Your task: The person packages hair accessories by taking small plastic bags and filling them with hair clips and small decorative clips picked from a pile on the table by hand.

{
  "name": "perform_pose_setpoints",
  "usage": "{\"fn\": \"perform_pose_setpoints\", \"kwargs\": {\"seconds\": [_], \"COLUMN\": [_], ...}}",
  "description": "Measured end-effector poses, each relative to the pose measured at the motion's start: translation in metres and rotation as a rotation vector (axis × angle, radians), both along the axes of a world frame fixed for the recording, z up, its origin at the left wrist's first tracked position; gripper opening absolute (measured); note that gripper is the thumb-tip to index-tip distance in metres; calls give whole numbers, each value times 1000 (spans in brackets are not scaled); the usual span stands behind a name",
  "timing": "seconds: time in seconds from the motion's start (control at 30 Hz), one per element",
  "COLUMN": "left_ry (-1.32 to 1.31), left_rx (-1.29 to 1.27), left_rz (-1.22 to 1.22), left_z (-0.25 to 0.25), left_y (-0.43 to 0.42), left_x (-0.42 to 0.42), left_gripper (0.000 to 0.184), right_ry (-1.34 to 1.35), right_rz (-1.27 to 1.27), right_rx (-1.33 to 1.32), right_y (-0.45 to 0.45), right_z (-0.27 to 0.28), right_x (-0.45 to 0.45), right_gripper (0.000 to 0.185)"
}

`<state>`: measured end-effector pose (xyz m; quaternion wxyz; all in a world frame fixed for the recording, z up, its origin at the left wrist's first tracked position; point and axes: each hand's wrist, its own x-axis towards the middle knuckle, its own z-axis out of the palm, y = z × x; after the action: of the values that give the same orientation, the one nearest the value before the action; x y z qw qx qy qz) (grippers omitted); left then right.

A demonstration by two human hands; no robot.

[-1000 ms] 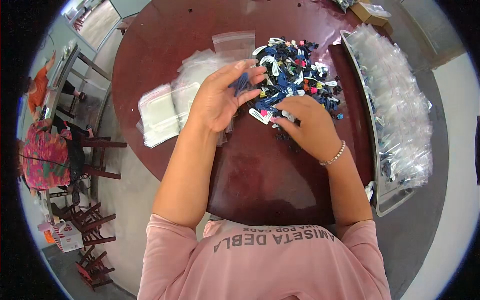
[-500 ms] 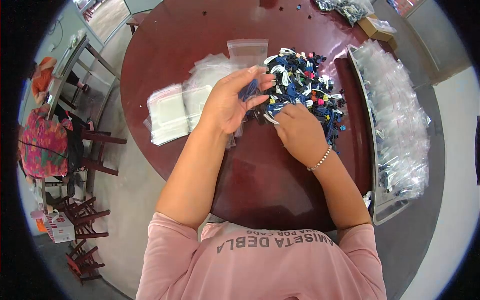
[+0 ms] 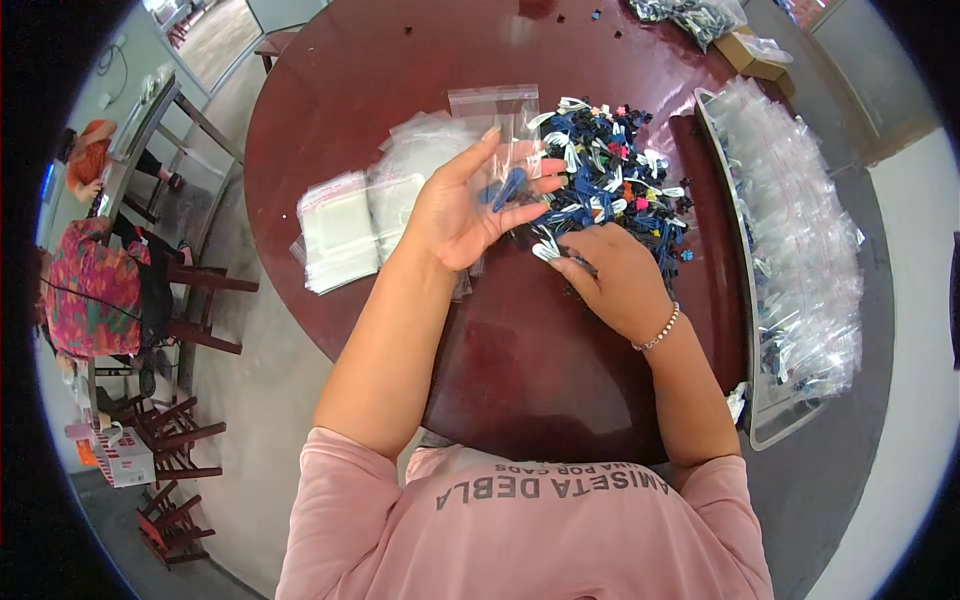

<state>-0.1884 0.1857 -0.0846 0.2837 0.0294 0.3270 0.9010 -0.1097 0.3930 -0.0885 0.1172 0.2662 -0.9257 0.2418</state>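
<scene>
Now our left hand (image 3: pixel 460 218) makes a cup, fingers spread, maybe so the blue clips (image 3: pixel 508 188) don't fall. Our right hand (image 3: pixel 622 282) pinches white clips (image 3: pixel 546 246) beside the big pile (image 3: pixel 612 180), which seems close for easy reach.

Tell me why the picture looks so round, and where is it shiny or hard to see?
Head view: black corners and a curved edge along the white wall, probably from a wide lens; head view: glare on the red table and crinkly clear bags; head view: the clip pile has dark parts that blend together.
</scene>
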Motion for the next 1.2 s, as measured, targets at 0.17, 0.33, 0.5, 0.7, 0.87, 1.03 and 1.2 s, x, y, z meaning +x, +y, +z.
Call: {"fn": "perform_pose_setpoints", "kwargs": {"seconds": [0.17, 0.33, 0.5, 0.7, 0.87, 1.03, 1.2], "left_ry": [32, 89, 81, 99, 99, 92, 121], "left_rx": [-132, -219, -256, -258, -277, -299, -349], "left_rz": [-10, -68, -86, -63, -85, -118, -183], "left_z": [0, 6, 4, 2, 1, 1, 2], "left_y": [5, 12, 16, 17, 20, 21, 25], "left_x": [6, 17, 20, 19, 21, 22, 27], "left_gripper": [49, 42, 38, 39, 39, 40, 36], "right_ry": [69, 12, -184, -154, -59, -209, -235], "right_rz": [-165, -257, -131, -83, -51, -81, -185], "right_rx": [-135, -57, 53, 12, 93, -142, -416], "right_y": [26, 60, 53, 45, 44, 46, 34], "right_z": [7, 25, 24, 24, 8, 17, 35], "right_x": [-3, -3, 4, 6, 0, 1, 7], "right_gripper": [14, 11, 19, 22, 19, 15, 13]}}
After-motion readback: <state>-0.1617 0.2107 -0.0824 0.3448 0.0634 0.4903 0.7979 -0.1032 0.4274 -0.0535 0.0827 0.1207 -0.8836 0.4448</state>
